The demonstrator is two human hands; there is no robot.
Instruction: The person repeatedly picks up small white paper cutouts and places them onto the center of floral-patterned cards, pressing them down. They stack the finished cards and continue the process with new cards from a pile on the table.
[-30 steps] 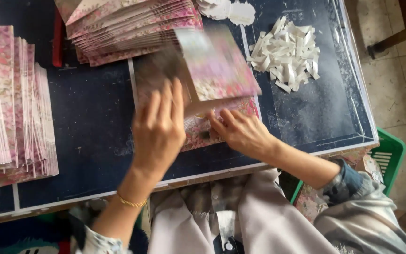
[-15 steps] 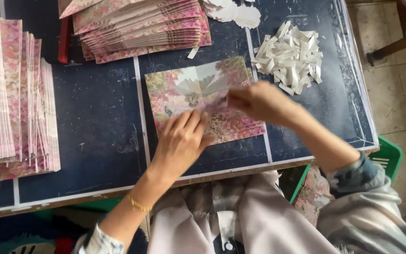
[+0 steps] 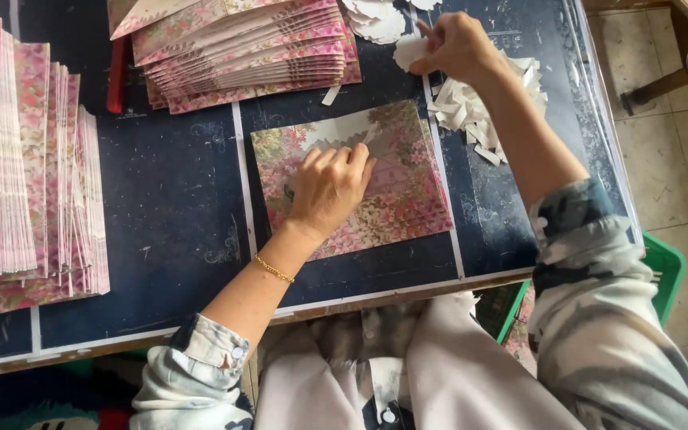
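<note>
Floral pink envelope point(image 3: 392, 191) flat on dark table, white scalloped flap open; small white paper piece point(image 3: 408, 52) lifted.

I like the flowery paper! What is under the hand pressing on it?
The left hand lies flat on a floral paper piece, which rests on the dark table. The hand covers the paper's middle, so anything there is hidden.

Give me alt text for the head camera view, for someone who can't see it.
A person's left hand presses flat on a floral card on a dark table, while the right hand holds a white paper piece above a heap of white scraps. Stacks of floral cards lie nearby.
</note>
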